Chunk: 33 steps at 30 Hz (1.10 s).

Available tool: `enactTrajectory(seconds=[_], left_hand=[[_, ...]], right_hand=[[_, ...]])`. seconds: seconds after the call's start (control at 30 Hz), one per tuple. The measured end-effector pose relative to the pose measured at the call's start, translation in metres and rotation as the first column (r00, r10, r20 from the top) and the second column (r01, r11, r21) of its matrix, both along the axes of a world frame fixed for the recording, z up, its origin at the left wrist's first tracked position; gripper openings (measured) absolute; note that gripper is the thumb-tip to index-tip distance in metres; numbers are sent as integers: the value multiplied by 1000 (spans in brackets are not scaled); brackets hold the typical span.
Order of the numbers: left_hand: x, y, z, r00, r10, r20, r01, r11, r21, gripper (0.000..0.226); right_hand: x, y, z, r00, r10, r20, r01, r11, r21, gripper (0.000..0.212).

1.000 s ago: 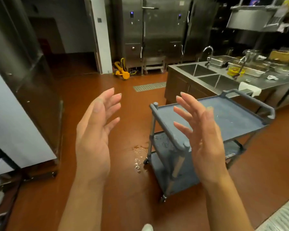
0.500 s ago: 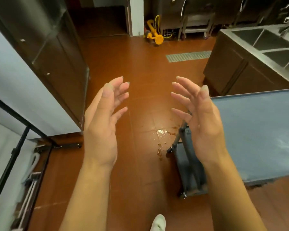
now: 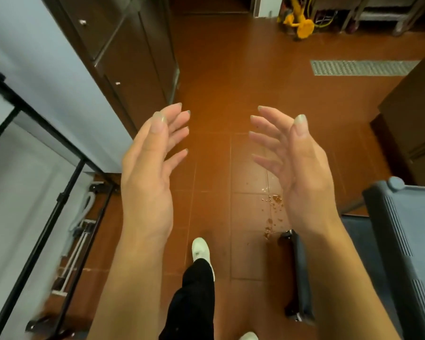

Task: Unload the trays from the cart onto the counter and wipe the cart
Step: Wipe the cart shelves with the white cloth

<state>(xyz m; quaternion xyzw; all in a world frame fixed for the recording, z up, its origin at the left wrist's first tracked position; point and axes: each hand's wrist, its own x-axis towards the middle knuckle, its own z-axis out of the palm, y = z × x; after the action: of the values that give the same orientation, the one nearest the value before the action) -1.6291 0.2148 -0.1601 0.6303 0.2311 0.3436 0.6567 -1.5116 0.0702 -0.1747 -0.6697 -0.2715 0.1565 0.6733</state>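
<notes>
The person is holding the left hand and right hand up, fingers spread and empty, beside the grey plastic cart, apparently finished.

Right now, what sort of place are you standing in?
Most likely a commercial kitchen: red tiled floor with a metal drain grate, a grey cart at the right, and steel-fronted cabinets at the left.

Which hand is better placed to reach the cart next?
Right, probably. The right hand is open, holds nothing and hovers beside the grey cart at the frame's right edge. The left hand, also open and holding nothing, is farther from it.
</notes>
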Motion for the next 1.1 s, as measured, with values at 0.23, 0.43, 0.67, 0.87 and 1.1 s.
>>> enactTrajectory(seconds=[0.23, 0.43, 0.67, 0.87, 1.1], left_hand=[[153, 109, 26, 992, -122, 36, 121, 992, 31, 53], [277, 148, 58, 939, -337, 70, 331, 940, 83, 54], [441, 132, 107, 802, -582, 135, 556, 810, 187, 58], [594, 112, 207, 637, -700, 324, 581, 711, 395, 55], [726, 82, 312, 456, -745, 487, 582, 663, 470, 58]], right_hand=[[124, 96, 38, 989, -124, 86, 125, 992, -12, 57], [209, 117, 72, 936, -333, 114, 330, 943, 45, 57], [331, 103, 116, 827, -511, 234, 506, 858, 87, 59], [462, 67, 213, 694, -590, 413, 526, 807, 269, 61], [569, 21, 312, 539, -650, 537, 504, 759, 413, 65]])
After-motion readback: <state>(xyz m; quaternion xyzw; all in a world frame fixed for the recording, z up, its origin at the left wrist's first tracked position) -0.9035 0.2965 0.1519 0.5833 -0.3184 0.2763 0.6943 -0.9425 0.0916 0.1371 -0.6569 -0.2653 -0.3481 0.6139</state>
